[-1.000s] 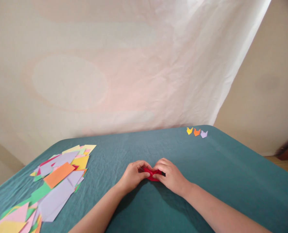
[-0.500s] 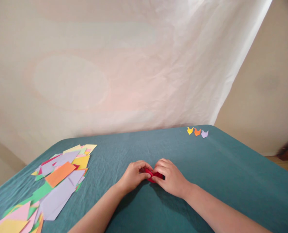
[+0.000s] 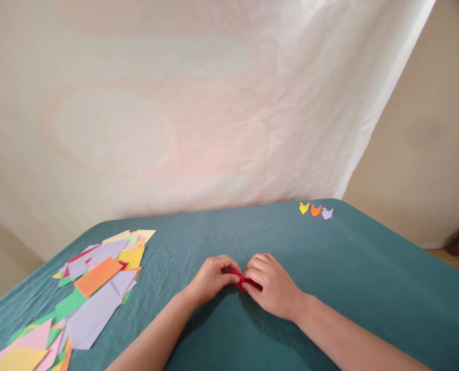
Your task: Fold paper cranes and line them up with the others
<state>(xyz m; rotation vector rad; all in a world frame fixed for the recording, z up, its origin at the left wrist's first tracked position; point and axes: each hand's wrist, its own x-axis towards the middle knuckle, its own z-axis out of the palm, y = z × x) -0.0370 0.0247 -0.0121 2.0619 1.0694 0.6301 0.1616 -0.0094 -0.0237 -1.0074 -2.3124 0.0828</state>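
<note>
**Red paper pinched at mid-bench**

Fingers of both hands are closed on a small red folded paper, held low against the teal-covered bench. The left hand and right hand meet over it. Loose coloured sheets lie well to the left. Three folded figures sit at the far right edge.

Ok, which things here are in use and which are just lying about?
In use: red folded paper, pinched between left hand and right hand on the teal tablecloth.
Lying about: pile of coloured sheets at left; three small folded figures, far right.
</note>
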